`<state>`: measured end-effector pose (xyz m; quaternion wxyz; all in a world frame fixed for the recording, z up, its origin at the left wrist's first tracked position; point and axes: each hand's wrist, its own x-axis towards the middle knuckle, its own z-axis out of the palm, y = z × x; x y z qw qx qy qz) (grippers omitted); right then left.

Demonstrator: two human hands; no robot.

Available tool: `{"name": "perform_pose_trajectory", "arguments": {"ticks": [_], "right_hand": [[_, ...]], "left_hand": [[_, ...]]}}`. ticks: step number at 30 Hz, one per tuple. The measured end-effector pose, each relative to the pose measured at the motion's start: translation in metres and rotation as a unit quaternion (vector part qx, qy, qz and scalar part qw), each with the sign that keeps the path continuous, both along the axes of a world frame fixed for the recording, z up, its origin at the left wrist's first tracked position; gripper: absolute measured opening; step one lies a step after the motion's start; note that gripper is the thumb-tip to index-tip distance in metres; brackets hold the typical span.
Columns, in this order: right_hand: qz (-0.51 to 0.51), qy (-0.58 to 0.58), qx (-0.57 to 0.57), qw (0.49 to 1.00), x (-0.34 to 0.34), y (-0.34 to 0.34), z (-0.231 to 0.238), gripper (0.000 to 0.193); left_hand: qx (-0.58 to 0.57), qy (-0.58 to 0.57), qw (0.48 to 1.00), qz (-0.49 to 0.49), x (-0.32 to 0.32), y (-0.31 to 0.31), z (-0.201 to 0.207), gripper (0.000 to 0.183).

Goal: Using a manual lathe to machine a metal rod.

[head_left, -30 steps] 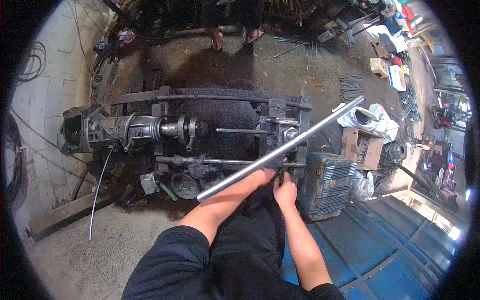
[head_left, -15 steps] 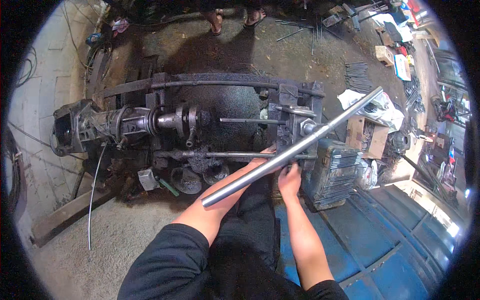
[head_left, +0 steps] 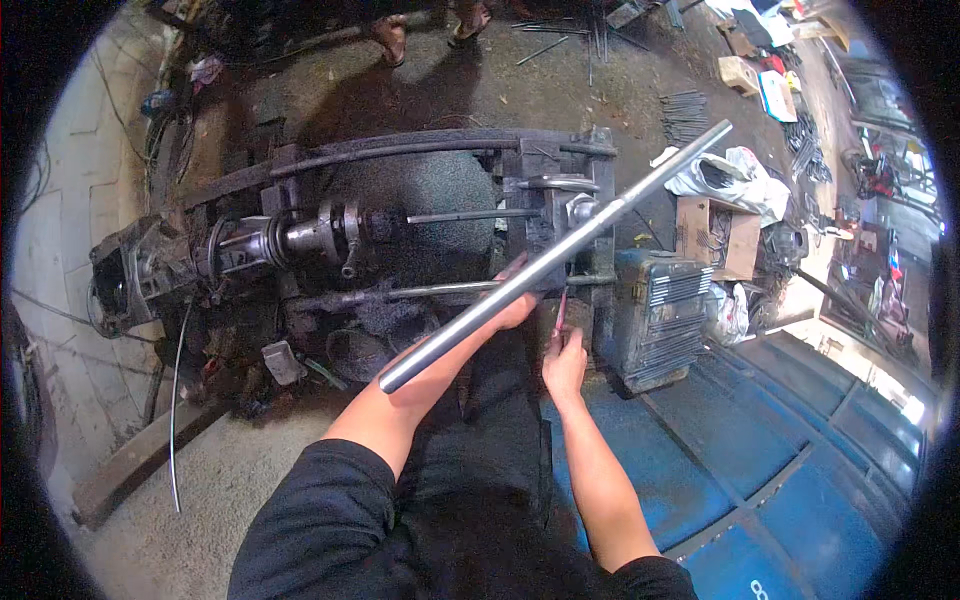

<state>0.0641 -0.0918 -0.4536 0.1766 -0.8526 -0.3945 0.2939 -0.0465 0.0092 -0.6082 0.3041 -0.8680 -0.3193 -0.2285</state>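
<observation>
A long steel bar (head_left: 470,316) slants across the greasy machine (head_left: 330,240), passing over the large bolt (head_left: 580,208) at its right end. My left hand (head_left: 515,308) is at the machine's near side, beside the smooth guide rod (head_left: 440,290). The bar covers part of that hand, so its grip cannot be made out. Closer to me, my right hand (head_left: 565,365) is closed around a thin reddish, stick-like tool (head_left: 561,312) that points up at the machine's right end. A slim metal rod (head_left: 470,216) lies along the middle of the machine.
To the right stands a grimy container (head_left: 655,320) with several short rods on top. Beyond it are a cardboard box (head_left: 715,240) and a white sack (head_left: 735,182). Blue metal sheeting (head_left: 720,430) covers the lower right. A person's feet (head_left: 390,42) show at the far side.
My right hand has drawn back from the machine's underside, and the reddish tool in it now shows. The whole view has shifted, with the machine appearing slightly further left and higher.
</observation>
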Motion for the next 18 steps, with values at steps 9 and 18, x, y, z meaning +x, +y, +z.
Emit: {"name": "perform_pose_trajectory", "arguments": {"ticks": [9,18], "right_hand": [[-0.041,0.009,-0.005,0.999,0.018,-0.036,-0.017,0.015],[-0.085,0.16,0.001,0.984,-0.008,-0.05,0.001,0.015]], "left_hand": [[-0.694,-0.339,0.634,-0.037,0.004,-0.008,0.041,0.043],[-0.584,-0.045,0.802,-0.113,-0.043,-0.022,0.092,0.05]]}}
